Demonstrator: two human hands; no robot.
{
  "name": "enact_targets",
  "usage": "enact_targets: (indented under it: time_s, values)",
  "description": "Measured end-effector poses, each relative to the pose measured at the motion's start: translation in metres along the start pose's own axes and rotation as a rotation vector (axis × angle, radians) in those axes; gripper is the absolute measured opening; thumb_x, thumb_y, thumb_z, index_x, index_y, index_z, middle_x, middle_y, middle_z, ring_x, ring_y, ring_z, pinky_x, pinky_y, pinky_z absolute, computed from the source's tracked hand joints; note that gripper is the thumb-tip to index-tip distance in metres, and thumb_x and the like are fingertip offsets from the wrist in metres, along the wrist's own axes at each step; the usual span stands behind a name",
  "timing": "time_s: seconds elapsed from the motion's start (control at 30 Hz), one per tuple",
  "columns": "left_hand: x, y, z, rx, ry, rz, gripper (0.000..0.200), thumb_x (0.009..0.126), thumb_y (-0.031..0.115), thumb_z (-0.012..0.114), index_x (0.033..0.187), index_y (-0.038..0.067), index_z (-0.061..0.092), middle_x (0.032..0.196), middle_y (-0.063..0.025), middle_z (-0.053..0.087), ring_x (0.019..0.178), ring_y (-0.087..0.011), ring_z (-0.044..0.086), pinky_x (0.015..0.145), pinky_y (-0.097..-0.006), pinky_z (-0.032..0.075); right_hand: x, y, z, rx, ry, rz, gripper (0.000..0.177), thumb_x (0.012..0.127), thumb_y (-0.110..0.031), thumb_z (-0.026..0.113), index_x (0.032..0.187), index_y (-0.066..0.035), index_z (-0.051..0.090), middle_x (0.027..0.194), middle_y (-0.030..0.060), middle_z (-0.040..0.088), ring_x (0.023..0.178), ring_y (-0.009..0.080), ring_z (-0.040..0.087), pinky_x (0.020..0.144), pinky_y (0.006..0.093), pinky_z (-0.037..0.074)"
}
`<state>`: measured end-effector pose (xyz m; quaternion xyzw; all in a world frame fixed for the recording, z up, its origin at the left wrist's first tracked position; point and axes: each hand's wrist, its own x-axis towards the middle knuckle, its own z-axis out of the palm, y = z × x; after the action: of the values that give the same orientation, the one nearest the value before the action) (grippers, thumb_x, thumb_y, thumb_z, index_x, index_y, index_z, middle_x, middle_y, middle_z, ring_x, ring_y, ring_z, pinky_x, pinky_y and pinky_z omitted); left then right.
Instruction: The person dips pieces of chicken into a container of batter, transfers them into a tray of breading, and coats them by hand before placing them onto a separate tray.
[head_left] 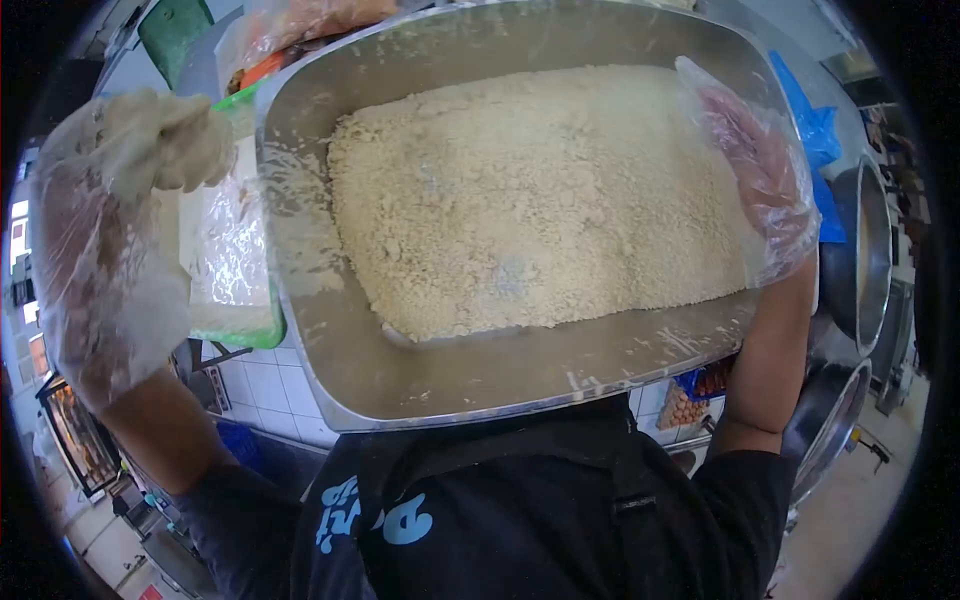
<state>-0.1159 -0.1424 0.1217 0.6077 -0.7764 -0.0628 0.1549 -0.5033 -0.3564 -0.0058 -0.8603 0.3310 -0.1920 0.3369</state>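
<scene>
A large metal basin holds a bed of pale, crumbly breading, with streaks of batter on its walls. At the basin's right end is my right hand in a clear plastic glove, at the edge of the breading; its fingers look stretched out and nothing shows in them. My left hand, raised outside the basin's left rim, wears a clear plastic glove thickly caked with pale batter. The batter clump hides its fingers, so what they hold, if anything, cannot be made out.
Left of the basin lies a green-edged tray with a white, plastic-covered surface. Behind it is a plastic bag of orange-pink food. A blue plastic bag and metal bowls stand at the right. A green object is at the upper left.
</scene>
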Motion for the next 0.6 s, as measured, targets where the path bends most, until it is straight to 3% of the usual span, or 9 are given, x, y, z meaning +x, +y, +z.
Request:
enact_targets:
  time_s: [0.03,0.1,0.23,0.3,0.37,0.4,0.43,0.53,0.6]
  values:
    - [0.013,0.002,0.0,-0.045,-0.002,0.219,0.031,0.077,0.025,0.057,0.099,0.003,0.054,0.09,-0.0123,0.059,0.077,-0.0221,0.058,0.067,-0.0332,0.045,-0.001,0.005,0.001,0.073,0.006,-0.019,0.037,0.086,-0.018,0.047,0.118,0.0,0.046,0.12,0.0116,0.048,0.108,0.0174,0.046,0.092,0.0285,0.035]
    - [0.026,0.013,0.011,-0.278,0.04,0.326,0.029,0.078,0.025,0.055,0.097,0.004,0.056,0.088,-0.0122,0.06,0.078,-0.0225,0.058,0.069,-0.0348,0.045,-0.002,0.005,0.003,0.128,-0.049,0.011,0.038,0.084,-0.015,0.046,0.119,0.0,0.045,0.121,0.011,0.047,0.11,0.0186,0.044,0.092,0.028,0.035]
    - [0.016,0.033,0.096,-1.022,0.226,-0.138,0.033,0.082,0.023,0.051,0.106,0.002,0.053,0.099,-0.0114,0.057,0.091,-0.0211,0.056,0.081,-0.0335,0.044,0.005,0.006,0.014,0.184,-0.173,0.19,0.038,0.083,-0.012,0.044,0.12,-0.002,0.045,0.125,0.0114,0.043,0.113,0.0204,0.042,0.09,0.0298,0.036]
    - [0.008,0.004,0.148,-1.136,0.188,-0.013,0.033,0.083,0.02,0.049,0.111,0.002,0.05,0.103,-0.0104,0.056,0.094,-0.0204,0.056,0.083,-0.0321,0.045,0.005,0.012,0.026,0.024,-0.267,0.291,0.036,0.085,-0.015,0.043,0.118,-0.003,0.046,0.125,0.0128,0.042,0.112,0.0216,0.042,0.088,0.032,0.038]
    - [0.056,0.008,0.153,-0.387,-0.296,-0.146,0.033,0.084,0.018,0.048,0.113,0.003,0.049,0.105,-0.0086,0.056,0.093,-0.0197,0.056,0.08,-0.0291,0.046,0.002,0.017,0.037,-0.394,-0.47,0.215,0.034,0.087,-0.018,0.041,0.116,-0.004,0.048,0.124,0.0143,0.042,0.111,0.0221,0.043,0.086,0.0344,0.039]
    - [0.097,0.043,0.135,0.31,-0.652,-0.497,0.033,0.084,0.018,0.048,0.114,0.003,0.049,0.106,-0.0076,0.056,0.093,-0.0193,0.056,0.078,-0.0273,0.046,0.002,0.019,0.04,-0.699,-0.614,0.082,0.033,0.088,-0.02,0.039,0.115,-0.004,0.049,0.123,0.0149,0.042,0.11,0.022,0.043,0.085,0.0356,0.039]
    - [0.081,0.031,0.139,0.293,-0.351,-0.345,0.034,0.081,0.018,0.051,0.111,0.002,0.049,0.104,-0.0125,0.054,0.093,-0.0236,0.055,0.078,-0.0296,0.045,0.005,0.019,0.039,-1.005,-0.751,-0.062,0.033,0.089,-0.022,0.038,0.114,-0.004,0.049,0.122,0.0156,0.042,0.11,0.0219,0.044,0.084,0.0368,0.039]
    - [0.009,0.002,0.123,-0.237,0.282,-0.103,0.034,0.077,0.016,0.055,0.106,-0.001,0.049,0.102,-0.0184,0.052,0.09,-0.0276,0.054,0.079,-0.0324,0.045,0.003,-0.012,0.046,-0.684,-1.006,0.376,0.033,0.089,-0.023,0.037,0.112,-0.003,0.05,0.118,0.0162,0.044,0.11,0.023,0.044,0.086,0.0375,0.038]
    - [-0.014,0.024,0.066,-0.3,0.286,-0.225,0.029,0.077,0.014,0.053,0.103,0.001,0.052,0.104,-0.0137,0.054,0.089,-0.0226,0.055,0.079,-0.0305,0.045,0.004,-0.045,0.055,-0.48,-1.113,0.696,0.035,0.089,-0.027,0.038,0.114,-0.004,0.048,0.118,0.0166,0.043,0.111,0.0234,0.042,0.089,0.0374,0.037]
